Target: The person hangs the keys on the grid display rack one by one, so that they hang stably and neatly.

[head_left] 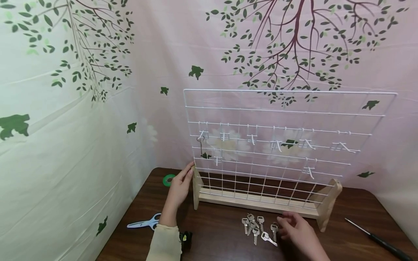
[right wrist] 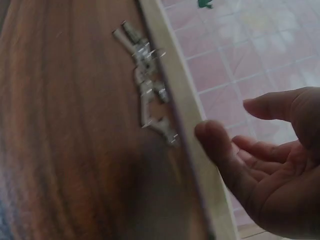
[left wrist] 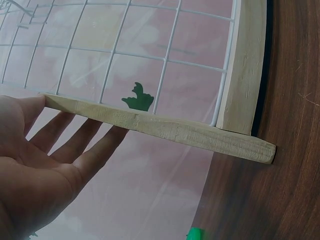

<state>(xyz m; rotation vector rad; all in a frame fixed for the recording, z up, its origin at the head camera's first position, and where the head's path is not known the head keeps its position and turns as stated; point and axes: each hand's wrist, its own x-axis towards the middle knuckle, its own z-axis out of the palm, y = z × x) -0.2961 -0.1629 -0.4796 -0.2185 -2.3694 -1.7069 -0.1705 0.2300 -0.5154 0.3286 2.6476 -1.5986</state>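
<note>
Lifting the loose keys (head_left: 256, 232) from the tabletop (head_left: 215, 232) is best done singly, each pinched by its head, with the wire rack (head_left: 267, 127) steadied. The right grip (head_left: 298, 232) is parted and empty, just beside the keys; the left grip (head_left: 179, 187), fingers nearly straight, is rested against the wooden upright (head_left: 196, 192). Room behind is limited by the base rail (head_left: 251, 203); scissors (head_left: 147, 223), tape (head_left: 166, 182) and a screwdriver (head_left: 375, 238) are placed off to the sides.
</note>
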